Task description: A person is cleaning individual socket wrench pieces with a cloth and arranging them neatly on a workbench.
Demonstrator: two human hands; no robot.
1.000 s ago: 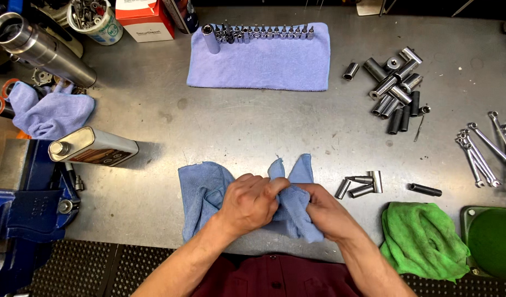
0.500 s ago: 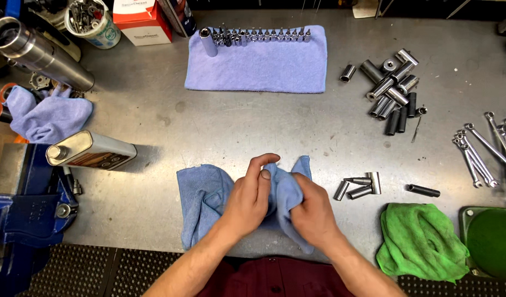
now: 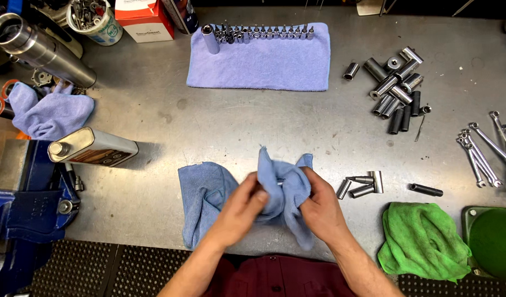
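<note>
Both hands at 6 o'clock on the bench (image 3: 154, 110), mid-wipe I'd say. My left hand (image 3: 243, 204) pinches a fold of the blue cloth (image 3: 206, 192), fingers curled tight on it; my right hand (image 3: 319, 206) is clenched round the bunched part, w/ a small metal piece just showing between them, prob. a socket, can't tell for sure. Loose sockets (image 3: 363, 186) lie just beside at 3 o'clock, cleaned row on the flat blue towel (image 3: 264, 66) at 12, dirty pile (image 3: 396, 91) at 1–2. Next calls for firm twist inside cloth, grip kept so piece doesn't slip out.
</note>
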